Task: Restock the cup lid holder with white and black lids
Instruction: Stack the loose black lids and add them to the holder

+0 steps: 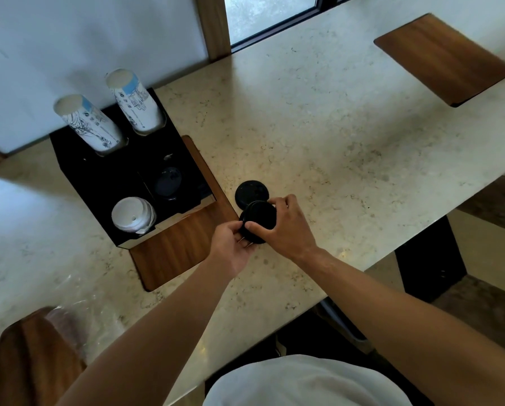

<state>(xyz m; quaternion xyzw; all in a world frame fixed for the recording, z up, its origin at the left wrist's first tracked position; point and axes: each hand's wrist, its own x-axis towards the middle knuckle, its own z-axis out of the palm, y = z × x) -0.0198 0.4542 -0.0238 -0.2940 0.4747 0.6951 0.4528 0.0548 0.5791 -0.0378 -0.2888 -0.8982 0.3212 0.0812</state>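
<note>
Both hands, the left hand (pixel 230 244) and right hand (pixel 280 227), close around a short stack of black lids (pixel 258 218) just above the counter (pixel 333 127), beside the black lid holder (pixel 122 186) near its left edge. Thin plastic, the lids look light, slightly flexible and slippery when nested, so gripping the rims on opposite sides seems safest. One loose black lid (pixel 250 193) lies on pale speckled stone, a window behind.

The lid holder (pixel 99 183) sits on the counter (pixel 333 127) at ten o'clock from the hands. Two cup stacks (pixel 90 124) stand in its rear slots, lids (pixel 132 213) in its front compartments. A loose lid (pixel 250 193) lies at twelve o'clock, just behind the held lids (pixel 258 218).
</note>
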